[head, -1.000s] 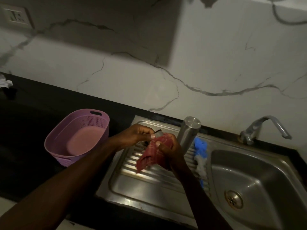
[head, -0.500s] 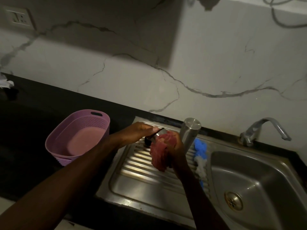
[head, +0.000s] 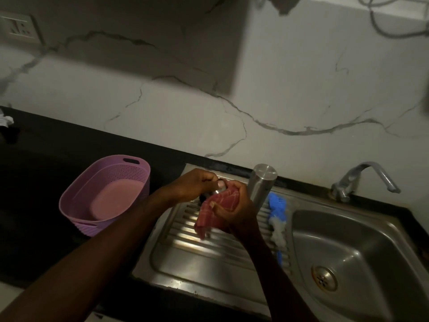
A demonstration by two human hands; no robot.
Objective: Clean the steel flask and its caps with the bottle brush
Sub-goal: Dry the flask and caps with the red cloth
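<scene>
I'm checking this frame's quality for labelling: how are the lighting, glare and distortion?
Head view: dim overall, with a hard-edged dark shadow across the marble wall; bright glare streaks on the drainboard ridges; wide-angle bending toward the edges; the cap between the hands is too dark to make out.

Both forearms reach forward, left hand [head: 195, 185] and right hand [head: 234, 205] meeting, fingers curled in grips

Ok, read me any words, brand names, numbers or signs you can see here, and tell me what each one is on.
No readable text anywhere.
Steel flask: bare metal, no brand or label visible.
Purple basket: no label showing.
Red cloth: checked pattern only.
Wall socket: any markings are too small and dim to read.
</scene>
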